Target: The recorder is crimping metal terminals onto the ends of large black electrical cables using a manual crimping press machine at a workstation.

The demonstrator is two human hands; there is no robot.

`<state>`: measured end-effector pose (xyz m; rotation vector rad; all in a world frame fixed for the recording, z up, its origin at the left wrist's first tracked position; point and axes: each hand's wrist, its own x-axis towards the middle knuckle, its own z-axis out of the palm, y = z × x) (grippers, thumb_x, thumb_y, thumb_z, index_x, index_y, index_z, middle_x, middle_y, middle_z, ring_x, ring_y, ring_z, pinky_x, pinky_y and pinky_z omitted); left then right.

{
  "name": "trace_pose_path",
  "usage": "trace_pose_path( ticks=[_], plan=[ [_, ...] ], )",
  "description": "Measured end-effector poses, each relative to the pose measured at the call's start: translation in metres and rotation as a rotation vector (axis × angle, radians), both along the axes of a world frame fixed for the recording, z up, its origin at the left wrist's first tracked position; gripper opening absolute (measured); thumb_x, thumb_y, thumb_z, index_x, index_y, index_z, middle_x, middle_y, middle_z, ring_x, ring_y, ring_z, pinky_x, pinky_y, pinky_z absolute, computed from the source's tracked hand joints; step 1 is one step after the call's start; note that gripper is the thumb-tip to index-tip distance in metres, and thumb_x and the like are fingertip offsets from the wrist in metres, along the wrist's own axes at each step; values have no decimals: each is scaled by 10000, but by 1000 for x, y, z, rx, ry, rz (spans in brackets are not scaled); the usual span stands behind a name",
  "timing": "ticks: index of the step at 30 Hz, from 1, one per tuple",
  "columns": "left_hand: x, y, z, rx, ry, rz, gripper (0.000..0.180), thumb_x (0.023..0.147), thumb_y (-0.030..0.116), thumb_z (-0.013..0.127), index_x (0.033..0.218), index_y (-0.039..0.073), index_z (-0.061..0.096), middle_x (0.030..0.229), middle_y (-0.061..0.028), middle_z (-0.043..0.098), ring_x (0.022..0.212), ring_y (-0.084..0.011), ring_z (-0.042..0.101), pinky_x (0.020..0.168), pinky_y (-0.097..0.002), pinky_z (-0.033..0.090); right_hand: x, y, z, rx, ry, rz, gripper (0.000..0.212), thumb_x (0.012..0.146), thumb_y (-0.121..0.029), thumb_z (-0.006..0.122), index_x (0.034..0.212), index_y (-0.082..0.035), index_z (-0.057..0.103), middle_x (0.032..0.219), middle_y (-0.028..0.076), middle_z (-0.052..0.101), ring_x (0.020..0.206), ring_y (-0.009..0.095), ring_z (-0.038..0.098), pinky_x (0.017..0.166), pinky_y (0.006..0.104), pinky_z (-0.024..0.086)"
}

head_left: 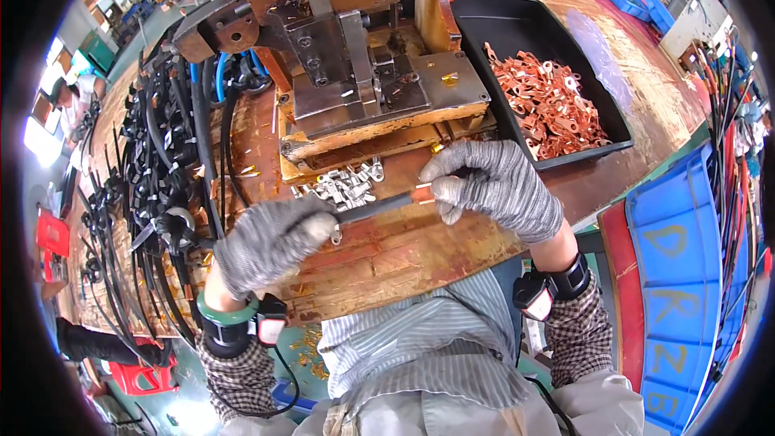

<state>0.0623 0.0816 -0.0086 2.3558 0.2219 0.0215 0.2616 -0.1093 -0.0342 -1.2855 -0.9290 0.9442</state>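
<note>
My left hand (274,244), in a grey knit glove, is closed round a short black cable (375,208). The cable spans the gap between my hands, above the wooden bench. Bare copper strands (421,194) show at its right end, where my right hand (502,191), gloved alike, pinches with thumb and fingers. Just beyond the cable lies a pile of silver cable lugs (343,186). A heavy metal press (363,73) with an oily, yellow-edged base stands past them, beyond both hands.
A black tray (617,145) of copper lugs (549,105) sits right of the press. Bundled black cables (157,137) cover the bench's left side. Blue plastic bins (676,266) and more cables stand at the right. A person (77,109) sits at the far left; red stools (141,375) stand below.
</note>
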Motion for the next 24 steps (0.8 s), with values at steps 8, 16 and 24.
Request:
trace_pose_path(
  ticks=[8,16,24],
  plan=[
    [16,41,29,-1,-136,275,246,821,242,633,864,0,646,709,-47,613,634,-101,531,572,-272,427,20,50,23,142,0,-99,183,811,-130,645,949,-10,649,720,13,618,591,61,542,556,205,449],
    [34,59,46,-54,-1,299,270,790,248,669,918,11,671,738,-64,631,662,-106,536,616,-255,423,42,68,17,150,168,-64,234,806,-100,642,1001,28,615,850,81,648,700,139,632,622,246,547],
    [31,62,43,15,-190,335,259,802,232,658,941,14,664,745,-25,620,677,-105,522,627,-252,421,50,78,16,209,217,24,197,822,-63,607,989,41,606,897,119,637,752,187,649,653,264,567]
  ],
)
